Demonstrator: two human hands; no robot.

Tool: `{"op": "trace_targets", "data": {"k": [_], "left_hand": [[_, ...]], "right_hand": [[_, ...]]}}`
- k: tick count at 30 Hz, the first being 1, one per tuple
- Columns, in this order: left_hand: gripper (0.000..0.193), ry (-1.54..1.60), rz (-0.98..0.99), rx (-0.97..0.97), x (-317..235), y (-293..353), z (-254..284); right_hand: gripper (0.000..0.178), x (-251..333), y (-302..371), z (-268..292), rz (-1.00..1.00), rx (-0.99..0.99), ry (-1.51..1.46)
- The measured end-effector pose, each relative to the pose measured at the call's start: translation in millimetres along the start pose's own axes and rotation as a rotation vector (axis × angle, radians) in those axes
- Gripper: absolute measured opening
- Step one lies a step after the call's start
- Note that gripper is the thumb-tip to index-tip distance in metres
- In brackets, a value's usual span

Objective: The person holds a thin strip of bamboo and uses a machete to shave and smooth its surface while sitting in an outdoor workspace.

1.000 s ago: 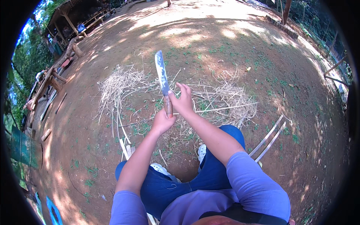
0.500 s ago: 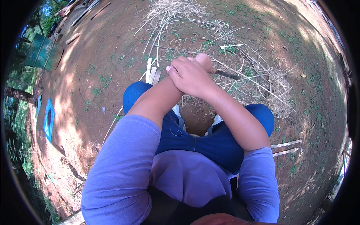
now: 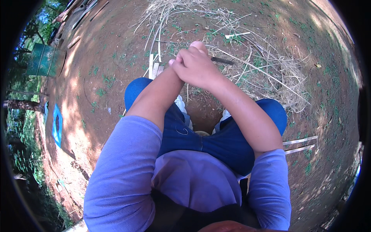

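Note:
My left hand is closed in a fist out ahead of my knees, mostly hidden behind my right. A knife with a dark blade juts out to the right from it; its handle is covered in this view. Across my left wrist lies my right hand, its fingers bent round the wrist. Just left of the hands, several pale split strips stand close to my left knee.
Dry shavings and thin fibres are heaped ahead and to the right. Two pale strips lie beyond my right thigh. Leftward are a green drum and a blue frame-like piece. Several poles lie far left.
Both hands have shifted a little up and to the left in view. My right hand's fingers have bent more at the left wrist, and the knife handle has gone out of sight.

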State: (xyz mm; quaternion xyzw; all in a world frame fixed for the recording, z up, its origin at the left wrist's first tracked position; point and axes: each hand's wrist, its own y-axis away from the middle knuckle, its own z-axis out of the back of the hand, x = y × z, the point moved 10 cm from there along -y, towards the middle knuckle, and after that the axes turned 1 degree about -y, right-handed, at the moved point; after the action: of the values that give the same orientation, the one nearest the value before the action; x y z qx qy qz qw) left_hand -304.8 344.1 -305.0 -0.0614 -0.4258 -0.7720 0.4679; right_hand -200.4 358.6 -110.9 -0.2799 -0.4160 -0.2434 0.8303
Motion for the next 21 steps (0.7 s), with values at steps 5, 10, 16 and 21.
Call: {"op": "trace_targets", "data": {"k": [5, 10, 16, 21], "left_hand": [[0.066, -0.047, 0.034, -0.027, 3.2, -8.3, -20.3], [0.055, 0.079, 0.119, 0.034, 17.0, -18.2, -57.5], [0.033, 0.084, 0.008, 0.016, 0.8, -14.0, -48.5], [0.075, 0.562, 0.277, -0.067, 17.6, -0.1, -114.5]], "right_hand": [[0.030, 32.7, 25.3, -13.0, 0.085, -0.062, 0.056], [0.024, 90.9, 48.4, -23.9, 0.190, 0.122, -0.293], [0.027, 3.6, 16.5, -22.5, 0.047, -0.082, 0.045], [0.029, 75.5, 35.9, -64.3, 0.111, 0.175, -0.169]]}}
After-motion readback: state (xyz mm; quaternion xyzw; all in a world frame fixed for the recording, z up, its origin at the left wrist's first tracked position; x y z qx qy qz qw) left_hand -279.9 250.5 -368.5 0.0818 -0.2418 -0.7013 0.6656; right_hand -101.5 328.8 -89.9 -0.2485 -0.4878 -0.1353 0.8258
